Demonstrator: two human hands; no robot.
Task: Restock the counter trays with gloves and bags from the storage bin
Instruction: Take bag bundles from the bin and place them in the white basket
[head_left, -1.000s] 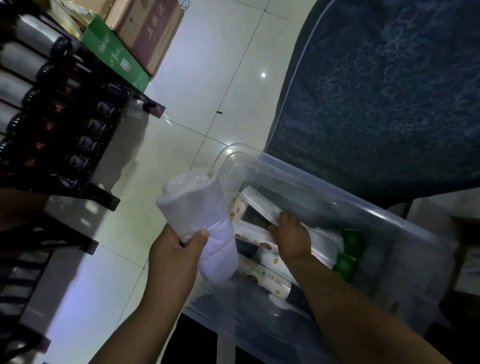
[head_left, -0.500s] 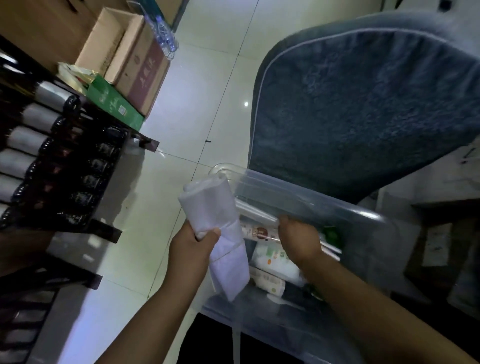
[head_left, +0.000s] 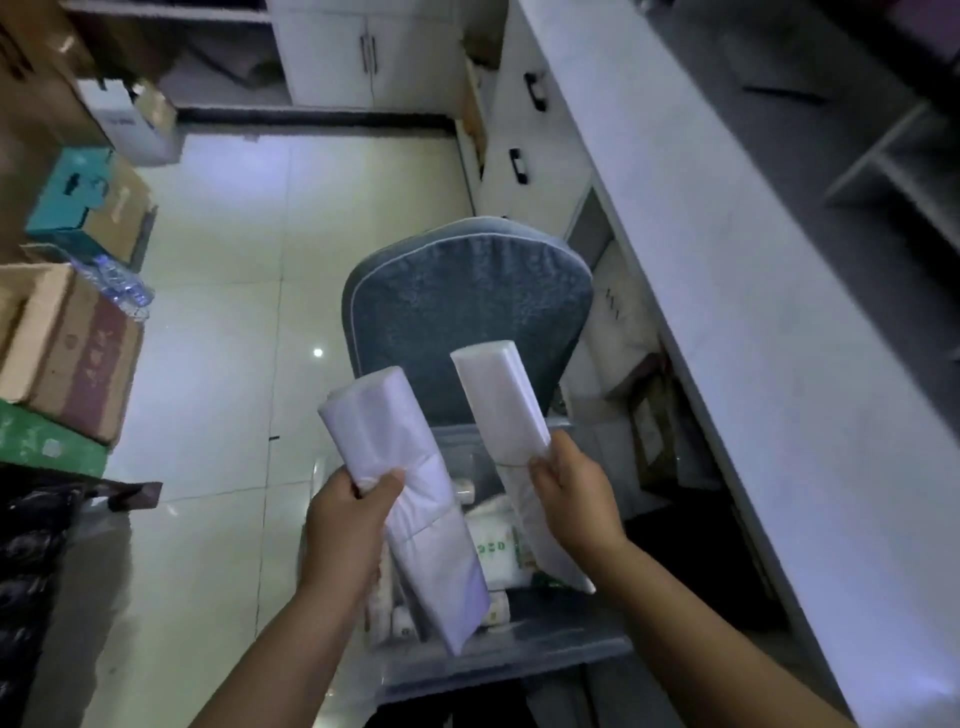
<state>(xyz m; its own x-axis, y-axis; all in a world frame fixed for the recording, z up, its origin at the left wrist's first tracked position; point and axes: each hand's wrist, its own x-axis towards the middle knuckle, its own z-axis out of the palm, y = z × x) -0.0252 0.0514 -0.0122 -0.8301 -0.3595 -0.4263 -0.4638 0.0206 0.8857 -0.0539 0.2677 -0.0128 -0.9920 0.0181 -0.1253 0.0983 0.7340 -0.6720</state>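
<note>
Holding stock above the storage bin (head_left: 498, 670), the left grip (head_left: 353, 514) clenches one folded bag pack (head_left: 384, 426) and the right grip (head_left: 571, 493) clenches a second pack (head_left: 498, 400). Next, I judge, both packs go to the counter (head_left: 753, 338) right of the grips. The cushioned chair (head_left: 467, 301) just beyond them crowds that path.

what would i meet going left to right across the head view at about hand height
cardboard boxes → left hand → left white pack → right white pack → right hand → white counter. The storage bin lies under the packs, so it is left out.
</note>
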